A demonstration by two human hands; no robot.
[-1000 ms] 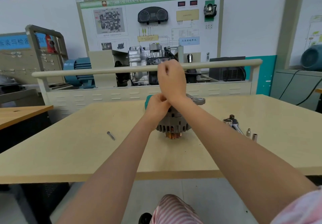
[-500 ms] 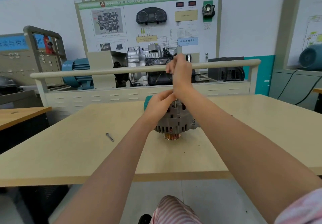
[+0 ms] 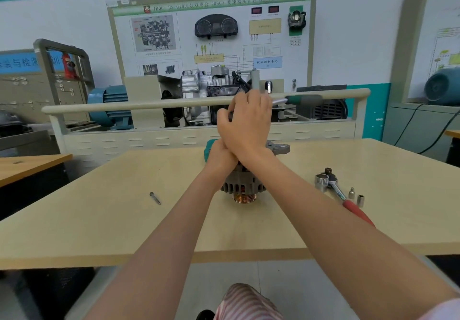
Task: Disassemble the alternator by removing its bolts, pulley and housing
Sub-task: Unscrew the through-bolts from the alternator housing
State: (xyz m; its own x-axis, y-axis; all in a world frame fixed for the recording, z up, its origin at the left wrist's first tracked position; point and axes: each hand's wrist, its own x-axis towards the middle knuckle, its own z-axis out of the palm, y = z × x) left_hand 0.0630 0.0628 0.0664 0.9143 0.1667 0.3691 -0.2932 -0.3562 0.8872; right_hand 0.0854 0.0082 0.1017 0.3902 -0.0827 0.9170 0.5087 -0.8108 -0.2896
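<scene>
Grey cast-metal alternator (image 3: 242, 182) stands pulley-down at frame centre on the wooden table (image 3: 99, 220); looks heavy, rigid, ribbed, so best held by the housing rim; left hand (image 3: 220, 156) rests on its top, finger state cannot tell; right hand (image 3: 246, 123) curls round a green-handled tool (image 3: 296, 100) above it; ratchet wrench (image 3: 333, 187) lies right.

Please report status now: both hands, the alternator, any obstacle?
Right hand grips green-handled tool above alternator. Left hand steadies housing, grip hidden. Nothing blocking.
</scene>
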